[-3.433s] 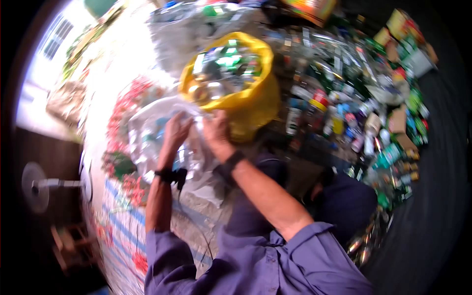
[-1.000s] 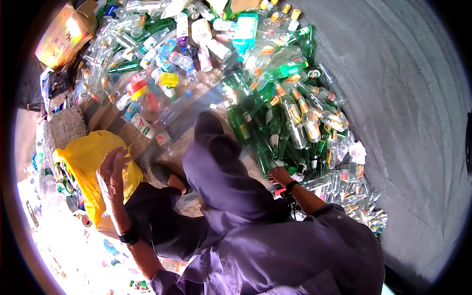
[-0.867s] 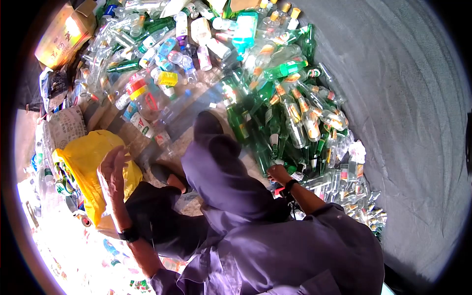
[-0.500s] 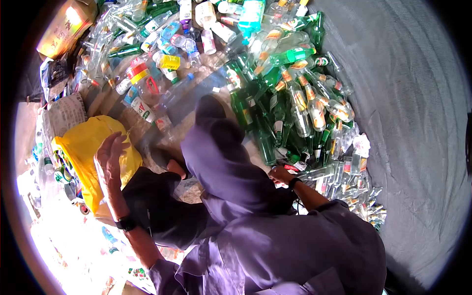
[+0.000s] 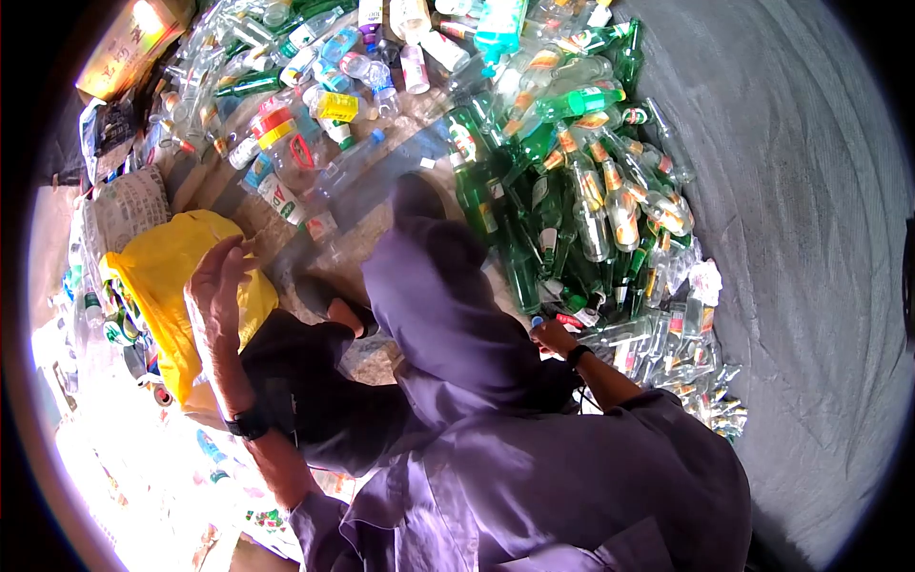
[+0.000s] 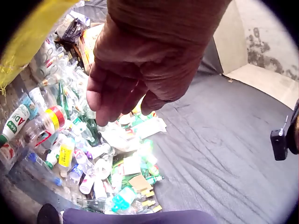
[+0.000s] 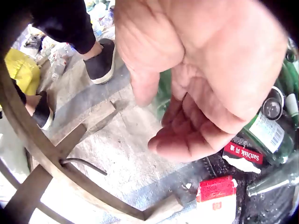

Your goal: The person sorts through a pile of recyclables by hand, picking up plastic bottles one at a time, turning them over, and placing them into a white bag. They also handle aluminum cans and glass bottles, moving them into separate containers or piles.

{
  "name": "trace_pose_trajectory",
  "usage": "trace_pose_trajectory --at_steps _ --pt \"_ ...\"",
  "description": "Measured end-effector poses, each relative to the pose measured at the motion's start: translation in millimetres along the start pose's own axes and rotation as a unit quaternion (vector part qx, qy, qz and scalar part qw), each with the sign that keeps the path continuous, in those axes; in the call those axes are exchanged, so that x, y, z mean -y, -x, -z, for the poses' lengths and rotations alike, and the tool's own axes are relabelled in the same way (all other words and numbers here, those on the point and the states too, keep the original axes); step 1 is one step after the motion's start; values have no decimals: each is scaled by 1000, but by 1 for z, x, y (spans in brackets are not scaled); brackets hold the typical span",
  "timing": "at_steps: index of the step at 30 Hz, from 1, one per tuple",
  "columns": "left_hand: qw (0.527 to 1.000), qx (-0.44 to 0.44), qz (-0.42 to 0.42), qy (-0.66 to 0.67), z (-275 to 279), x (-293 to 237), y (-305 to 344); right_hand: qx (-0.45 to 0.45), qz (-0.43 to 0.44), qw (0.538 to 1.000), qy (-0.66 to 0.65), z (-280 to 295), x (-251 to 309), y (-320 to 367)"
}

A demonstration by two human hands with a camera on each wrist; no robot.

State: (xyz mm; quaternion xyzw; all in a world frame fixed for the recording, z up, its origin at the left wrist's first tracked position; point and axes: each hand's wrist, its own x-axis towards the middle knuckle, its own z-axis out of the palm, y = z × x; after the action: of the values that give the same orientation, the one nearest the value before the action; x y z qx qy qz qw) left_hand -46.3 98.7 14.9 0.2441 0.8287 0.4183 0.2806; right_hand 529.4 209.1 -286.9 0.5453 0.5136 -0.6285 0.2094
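My left hand (image 5: 217,296) is raised in front of the yellow bag (image 5: 176,262), fingers loosely bent and holding nothing; the left wrist view shows this hand (image 6: 145,60) above the bottles. On the other side, my right hand (image 5: 553,336) is low beside my knee, near the green glass bottles (image 5: 519,272). A small blue thing (image 5: 537,322) shows at its fingertips. In the right wrist view the right hand (image 7: 196,79) has loosely curled fingers with no held thing visible, and green glass (image 7: 163,93) shows between thumb and fingers.
Plastic bottles and a red-lidded jar (image 5: 281,138) lie ahead. A cardboard box (image 5: 129,48) stands at the far left, and dark grey sheeting (image 5: 801,257) covers the right. In the right wrist view are a curved wooden frame (image 7: 70,168) and a red-and-white pack (image 7: 217,191).
In the oldest frame both hands were together at a white bag beside the yellow one; now they are apart, the right by the green bottles. Since half a second ago both hands have barely moved.
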Motion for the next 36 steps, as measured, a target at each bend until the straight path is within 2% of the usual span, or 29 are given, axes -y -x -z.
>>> trace_pose_trajectory --at_steps 2,3,5,7,8,9,12,14,15,17,18,19,21,22,23,24,25,27,28,29,31,32,34,36 --pt "1000 2 5 0 0 0 1 2 10 1000 11 -4 -13 3" --pt "1000 3 6 -3 1 1 2 6 46 998 38 -5 -31 1" --pt "1000 5 10 -7 2 4 4 6 167 978 125 -11 -75 -4" --pt "1000 7 12 -20 1 5 5 -6 294 935 196 -13 -114 -5" --pt "1000 9 12 -19 0 4 5 -9 316 928 199 -13 -129 -3" --pt "999 11 11 -29 0 2 5 -11 326 926 192 -11 -137 2" --pt "999 10 10 -52 -2 -4 5 -5 250 968 28 -12 -158 12" --pt "998 7 11 -66 -4 -7 6 -15 247 964 100 -10 -167 5" --pt "998 9 11 -69 -5 -9 6 -18 246 961 124 -9 -167 4" --pt "997 18 9 -71 -5 -10 7 2 224 934 280 0 -131 9" --pt "997 18 3 -71 -5 -8 5 -3 237 928 287 3 -107 10" --pt "997 25 -6 -75 -5 -6 4 -2 254 952 171 1 -87 16" --pt "998 8 -25 -59 -9 -10 5 5 283 957 63 5 -51 9" --pt "998 -2 -20 -55 -12 -13 6 13 278 958 74 9 -37 8" --pt "997 -6 -55 -48 -12 -8 5 22 270 955 123 14 -23 2" --pt "997 -17 -58 -45 -10 -11 5 35 268 940 208 18 -8 -6" --pt "999 -4 -43 -22 -10 -14 7 50 288 899 326 22 6 -16" --pt "999 14 -27 34 -11 -20 11 67 364 748 551 30 42 -34" --pt "999 7 -28 38 -9 -21 13 78 373 708 594 32 65 -37" --pt "998 17 -35 54 -8 -20 15 17 391 701 596 33 103 -25" --pt "996 21 -44 73 -5 -23 19 36 294 837 460 39 177 -7" --pt "995 20 -35 87 -3 -26 22 32 248 890 382 42 214 2" --pt "994 18 -26 106 -1 -26 28 19 219 956 195 52 232 -26" --pt "987 16 -26 156 0 -23 31 18 192 975 109 61 271 -43"
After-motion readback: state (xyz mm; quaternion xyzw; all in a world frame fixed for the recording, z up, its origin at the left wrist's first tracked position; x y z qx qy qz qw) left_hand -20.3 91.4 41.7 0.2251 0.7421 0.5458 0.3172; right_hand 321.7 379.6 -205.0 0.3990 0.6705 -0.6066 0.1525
